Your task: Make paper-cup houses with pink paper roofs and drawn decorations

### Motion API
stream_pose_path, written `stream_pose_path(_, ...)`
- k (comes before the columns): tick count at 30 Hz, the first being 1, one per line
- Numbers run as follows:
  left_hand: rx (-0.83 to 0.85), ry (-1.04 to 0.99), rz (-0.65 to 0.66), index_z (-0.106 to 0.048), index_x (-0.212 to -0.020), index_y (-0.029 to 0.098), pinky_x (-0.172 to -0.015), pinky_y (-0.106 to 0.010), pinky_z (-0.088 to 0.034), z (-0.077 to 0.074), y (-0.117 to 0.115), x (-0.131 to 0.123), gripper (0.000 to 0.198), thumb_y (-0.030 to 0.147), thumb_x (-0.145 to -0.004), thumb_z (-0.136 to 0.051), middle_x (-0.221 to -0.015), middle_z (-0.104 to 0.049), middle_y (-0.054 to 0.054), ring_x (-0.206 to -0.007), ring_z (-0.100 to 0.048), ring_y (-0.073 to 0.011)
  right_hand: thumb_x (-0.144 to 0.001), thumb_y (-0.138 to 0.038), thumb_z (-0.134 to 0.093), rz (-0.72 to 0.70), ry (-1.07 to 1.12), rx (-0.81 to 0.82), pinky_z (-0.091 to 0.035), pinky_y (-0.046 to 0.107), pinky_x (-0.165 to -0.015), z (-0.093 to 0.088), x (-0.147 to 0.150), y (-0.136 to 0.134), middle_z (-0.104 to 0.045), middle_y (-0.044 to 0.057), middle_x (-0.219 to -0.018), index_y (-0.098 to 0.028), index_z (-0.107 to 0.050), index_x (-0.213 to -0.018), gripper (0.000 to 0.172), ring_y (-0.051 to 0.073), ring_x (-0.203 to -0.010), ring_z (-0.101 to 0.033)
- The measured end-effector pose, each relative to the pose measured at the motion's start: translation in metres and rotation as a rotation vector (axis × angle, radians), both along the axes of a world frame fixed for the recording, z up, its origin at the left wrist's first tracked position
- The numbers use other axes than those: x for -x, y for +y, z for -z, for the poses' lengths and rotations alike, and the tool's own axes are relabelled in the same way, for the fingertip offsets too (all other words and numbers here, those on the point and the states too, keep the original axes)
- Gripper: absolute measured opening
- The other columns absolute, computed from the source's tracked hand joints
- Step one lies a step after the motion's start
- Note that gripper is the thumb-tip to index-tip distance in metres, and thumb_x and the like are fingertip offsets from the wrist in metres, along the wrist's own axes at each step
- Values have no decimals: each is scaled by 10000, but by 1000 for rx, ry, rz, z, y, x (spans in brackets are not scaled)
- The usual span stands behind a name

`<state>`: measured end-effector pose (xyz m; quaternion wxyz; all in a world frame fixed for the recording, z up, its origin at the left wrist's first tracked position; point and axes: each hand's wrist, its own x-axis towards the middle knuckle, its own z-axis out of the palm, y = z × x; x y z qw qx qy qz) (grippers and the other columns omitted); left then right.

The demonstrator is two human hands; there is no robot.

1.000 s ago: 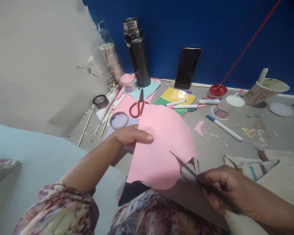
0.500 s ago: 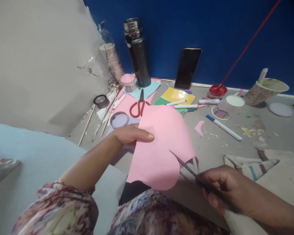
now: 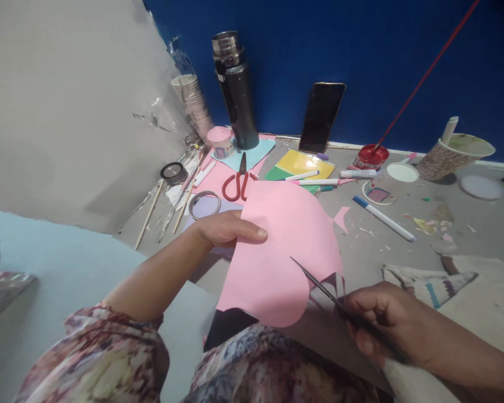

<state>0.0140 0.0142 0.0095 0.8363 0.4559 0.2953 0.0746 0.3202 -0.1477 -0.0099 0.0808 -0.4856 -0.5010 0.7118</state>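
My left hand point(image 3: 229, 229) pinches the left edge of a pink paper sheet point(image 3: 279, 246), thumb on top, holding it above the floor. A pair of dark scissors point(image 3: 319, 286) is gripped in my right hand point(image 3: 382, 322), low at the right. The blades point up and to the left, and they are cut into the sheet's lower right edge. Beside the cut the sheet has a rounded lobe at the bottom.
Red-handled scissors point(image 3: 236, 182), tape rolls point(image 3: 204, 205), markers point(image 3: 384, 218), coloured paper point(image 3: 304, 165) and paper scraps litter the grey floor. A black flask point(image 3: 235, 89), stacked cups point(image 3: 193, 103), a leaning phone point(image 3: 321, 115), a red paint pot point(image 3: 373, 155) and a paper cup point(image 3: 456, 151) stand along the blue wall.
The pink sheet has turned slightly, its right edge swinging outward. My left thumb slid a little further right. The scissors have stayed almost in place.
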Motion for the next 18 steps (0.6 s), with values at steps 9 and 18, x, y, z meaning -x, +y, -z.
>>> stream_pose_path(9, 4, 56, -1, -804, -1034, 92, -943, -480, -612, -3, 3, -3, 464, 352, -666, -915, -1051, -823, -182, -915, -789, -322, -854, -227, -634, -5, -12, 14, -320, 194, -485, 4, -4, -3, -675, -19, -608, -184, -659, -665, 195, 80, -508, -514)
stream_pose_path(18, 28, 41, 44, -798, -1012, 109, -991, -497, -590, -6, 7, -10, 455, 364, -660, -935, -903, -828, -136, -981, -785, -353, -881, -319, -685, -18, 8, -9, -319, 208, -506, 4, -4, 0, -622, -23, -588, -180, -648, -650, 271, 92, -535, -506)
